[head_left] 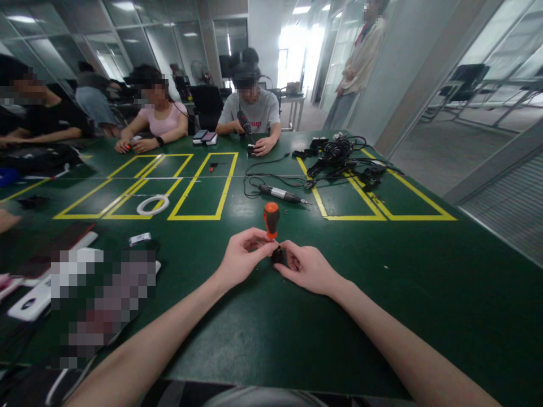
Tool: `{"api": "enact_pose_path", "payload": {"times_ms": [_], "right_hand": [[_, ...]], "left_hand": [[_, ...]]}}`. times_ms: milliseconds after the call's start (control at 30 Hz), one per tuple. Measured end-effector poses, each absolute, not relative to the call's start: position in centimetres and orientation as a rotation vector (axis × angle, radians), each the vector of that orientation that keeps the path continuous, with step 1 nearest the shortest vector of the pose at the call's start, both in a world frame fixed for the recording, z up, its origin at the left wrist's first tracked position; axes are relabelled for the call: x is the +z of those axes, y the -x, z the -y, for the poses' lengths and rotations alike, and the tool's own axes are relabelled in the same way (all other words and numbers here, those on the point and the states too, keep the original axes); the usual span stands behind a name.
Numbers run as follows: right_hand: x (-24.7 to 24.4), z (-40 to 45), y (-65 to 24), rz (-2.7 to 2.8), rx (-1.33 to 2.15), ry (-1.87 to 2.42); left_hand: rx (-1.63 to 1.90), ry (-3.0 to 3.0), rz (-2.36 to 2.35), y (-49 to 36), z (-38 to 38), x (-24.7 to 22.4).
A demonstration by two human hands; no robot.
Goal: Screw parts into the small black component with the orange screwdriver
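Observation:
A screwdriver [271,220] with an orange and grey handle stands nearly upright, tip down, in front of me. My left hand [242,257] is closed around its shaft just under the handle, thumb toward the tip. Below sits a small black part [278,256] on the green table. My right hand [309,267] grips that part from the right side, fingers curled and thumb low against it. Where the tip meets the part is hidden by fingers. A few tiny specks, perhaps screws, lie around.
Beyond my hands lies an electric screwdriver [280,194] with its cord, near a heap of black cables [337,152]. A white ring [153,205] rests among yellow tape outlines. Phones and blurred items cover the left side. Several people sit or stand behind the table [424,271].

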State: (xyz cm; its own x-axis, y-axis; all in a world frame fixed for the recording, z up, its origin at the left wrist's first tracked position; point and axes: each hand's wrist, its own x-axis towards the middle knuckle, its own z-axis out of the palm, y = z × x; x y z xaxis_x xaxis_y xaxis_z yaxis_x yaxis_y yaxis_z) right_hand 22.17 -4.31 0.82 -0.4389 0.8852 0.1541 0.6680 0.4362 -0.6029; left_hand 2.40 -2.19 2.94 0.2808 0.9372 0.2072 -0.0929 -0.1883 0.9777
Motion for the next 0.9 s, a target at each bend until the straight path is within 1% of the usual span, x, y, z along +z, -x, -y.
{"api": "enact_pose_path", "payload": {"times_ms": [200,567,900], "right_hand": [[0.73,4.31,-22.18,2.237,0.642,1.301],[1.08,4.40,-22.21,2.232,0.669,1.308],[0.76,4.36,-22.20,2.237,0.632,1.310]], "left_hand": [[1.121,-1.543,-0.817,-2.05,2.03,3.27],[1.155,-1.402,-0.793,-2.48,1.64,2.99],[1.130,-1.514,-0.761,-2.18,1.91,3.27]]}}
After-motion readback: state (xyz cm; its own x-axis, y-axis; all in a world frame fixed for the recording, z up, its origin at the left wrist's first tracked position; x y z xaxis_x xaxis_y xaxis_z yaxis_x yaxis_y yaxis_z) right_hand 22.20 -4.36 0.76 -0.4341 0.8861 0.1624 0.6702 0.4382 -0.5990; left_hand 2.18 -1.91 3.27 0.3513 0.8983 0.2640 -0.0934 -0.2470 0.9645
